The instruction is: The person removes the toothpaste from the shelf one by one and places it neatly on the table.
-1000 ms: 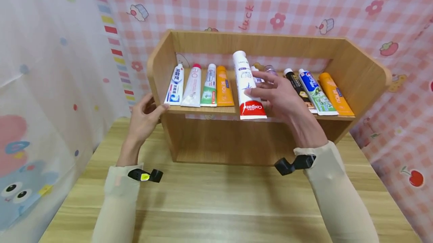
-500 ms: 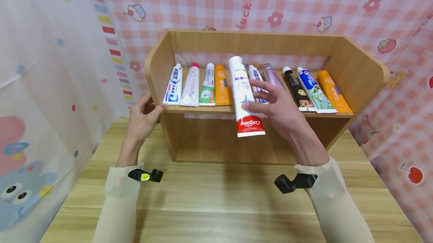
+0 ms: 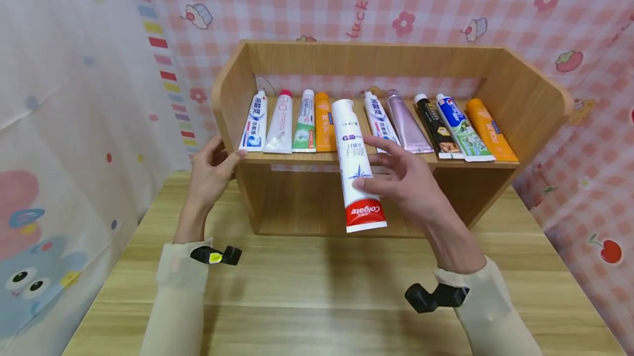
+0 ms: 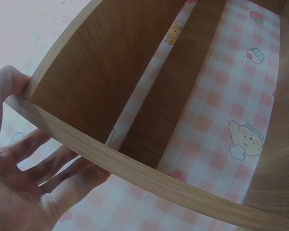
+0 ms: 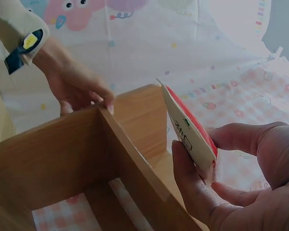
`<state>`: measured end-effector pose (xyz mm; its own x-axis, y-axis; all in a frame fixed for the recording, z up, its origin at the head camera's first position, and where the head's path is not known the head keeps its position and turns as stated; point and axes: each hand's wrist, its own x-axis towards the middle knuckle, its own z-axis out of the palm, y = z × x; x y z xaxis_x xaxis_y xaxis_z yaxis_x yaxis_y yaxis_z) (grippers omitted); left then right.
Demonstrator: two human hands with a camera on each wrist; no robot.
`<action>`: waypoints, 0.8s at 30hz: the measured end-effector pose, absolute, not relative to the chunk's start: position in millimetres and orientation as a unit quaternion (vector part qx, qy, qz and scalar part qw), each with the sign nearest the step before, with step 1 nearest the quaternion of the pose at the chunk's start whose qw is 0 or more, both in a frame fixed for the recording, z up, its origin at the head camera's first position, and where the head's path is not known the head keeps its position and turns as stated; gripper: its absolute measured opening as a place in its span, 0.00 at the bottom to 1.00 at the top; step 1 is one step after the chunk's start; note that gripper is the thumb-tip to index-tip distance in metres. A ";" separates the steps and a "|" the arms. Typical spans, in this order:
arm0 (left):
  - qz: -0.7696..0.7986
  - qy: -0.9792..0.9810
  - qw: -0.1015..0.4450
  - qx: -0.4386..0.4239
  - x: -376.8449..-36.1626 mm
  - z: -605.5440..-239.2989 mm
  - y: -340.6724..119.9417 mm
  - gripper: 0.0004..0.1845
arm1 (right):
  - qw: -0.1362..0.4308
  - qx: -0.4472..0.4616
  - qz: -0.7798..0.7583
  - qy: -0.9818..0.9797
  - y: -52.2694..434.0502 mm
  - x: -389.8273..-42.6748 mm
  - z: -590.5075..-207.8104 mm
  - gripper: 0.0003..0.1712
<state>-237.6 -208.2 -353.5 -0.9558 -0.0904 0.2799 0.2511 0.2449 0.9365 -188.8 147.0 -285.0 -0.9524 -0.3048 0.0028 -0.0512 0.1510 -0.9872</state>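
My right hand (image 3: pixel 408 182) pinches a white Colgate toothpaste tube (image 3: pixel 354 158), its red end low and towards me, in front of the upper board of a wooden shelf (image 3: pixel 381 59). In the right wrist view the tube's flat red-and-white end (image 5: pixel 192 125) shows between thumb and fingers. At the shelf's left side my left hand (image 3: pixel 210 171) grips the side panel, thumb on the front edge; in the left wrist view the fingers (image 4: pixel 53 166) lie along the panel's outer side. Left of the held tube lie a white-blue tube (image 3: pixel 255 122), a pink-capped tube (image 3: pixel 280 125), a green-white tube (image 3: pixel 304 125) and an orange tube (image 3: pixel 324 125).
Right of the gap lie a white-blue tube (image 3: pixel 378 119), a pink-purple tube (image 3: pixel 406 122), a black tube (image 3: pixel 436 125), a blue-green tube (image 3: pixel 463 127) and an orange tube (image 3: pixel 490 130). The shelf stands on a wood-grain table (image 3: pixel 307 301) before a checked cloth (image 3: pixel 317 4).
My right hand has drawn the Colgate tube off the shelf board, towards me and lower in the head view. The left hand keeps its grip on the side panel.
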 end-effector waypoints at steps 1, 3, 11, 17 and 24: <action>-0.611 -0.777 0.140 -0.052 -237.7 -353.6 -208.2 0.31 | 0.100 -0.122 -0.641 0.751 147.2 -186.9 -286.2 0.44; -0.610 -0.778 0.141 -0.052 -237.8 -353.8 -208.2 0.31 | 0.107 -0.127 -0.644 0.747 148.0 -183.5 -289.3 0.44; -0.609 -0.778 0.142 -0.055 -236.9 -353.9 -207.6 0.31 | 0.129 -0.139 -0.671 0.716 149.5 -175.3 -307.7 0.45; -0.606 -0.781 0.142 -0.056 -236.5 -352.6 -208.6 0.32 | 0.137 -0.151 -0.694 0.691 150.0 -168.6 -324.6 0.46; -0.615 -0.773 0.145 -0.053 -237.9 -353.2 -206.1 0.30 | 0.152 -0.176 -0.718 0.656 147.3 -160.7 -345.2 0.47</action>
<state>-237.9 -206.1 -353.2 -0.9525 -0.0955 0.2892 0.2602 0.2379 0.9358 -160.7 147.3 -345.2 -0.8923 -0.4484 0.0528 -0.0126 -0.0922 -0.9957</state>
